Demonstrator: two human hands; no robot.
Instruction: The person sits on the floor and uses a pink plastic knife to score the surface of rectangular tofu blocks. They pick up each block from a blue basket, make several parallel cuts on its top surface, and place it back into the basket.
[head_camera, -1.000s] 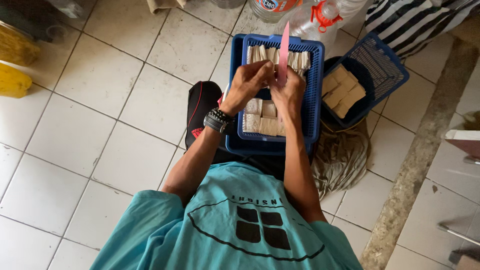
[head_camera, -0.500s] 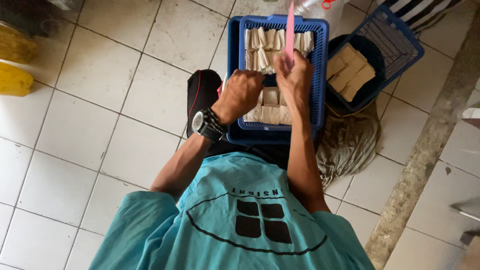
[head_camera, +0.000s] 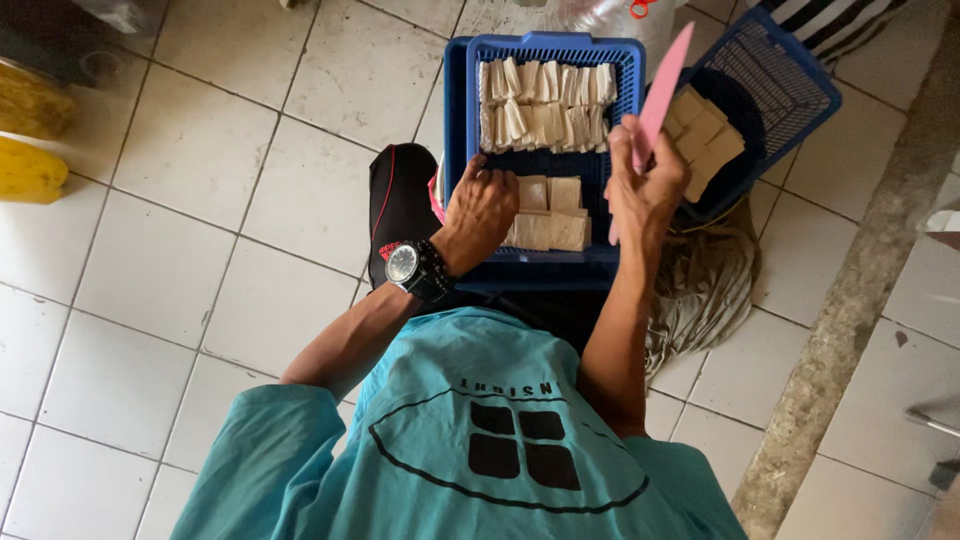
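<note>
The blue basket (head_camera: 455, 150) sits on the white tiled floor (head_camera: 180, 200) just ahead of our knees, and we place everything else by it. It holds pale tofu-like blocks: a packed row of upright slices (head_camera: 540, 105) along its far side and a few flat slabs (head_camera: 548, 212) at its near side. Beyond its right edge, touching it, a second blue basket (head_camera: 790, 90) lies tilted, with tan squares (head_camera: 705, 135) inside. Near its right corner, a grey cloth (head_camera: 700, 290) lies bunched on the floor. Well apart to its left stand yellow containers (head_camera: 25, 150). Our left hand (head_camera: 480, 205), a black watch (head_camera: 410, 265) on the wrist, reaches into the basket's near left part, fingers curled down beside the flat slabs; we cannot tell whether its grip pinches anything. Our right hand (head_camera: 645, 185) hovers over the basket's right rim, its grip closed around a thin pink blade (head_camera: 662, 80) that points up and away.
</note>
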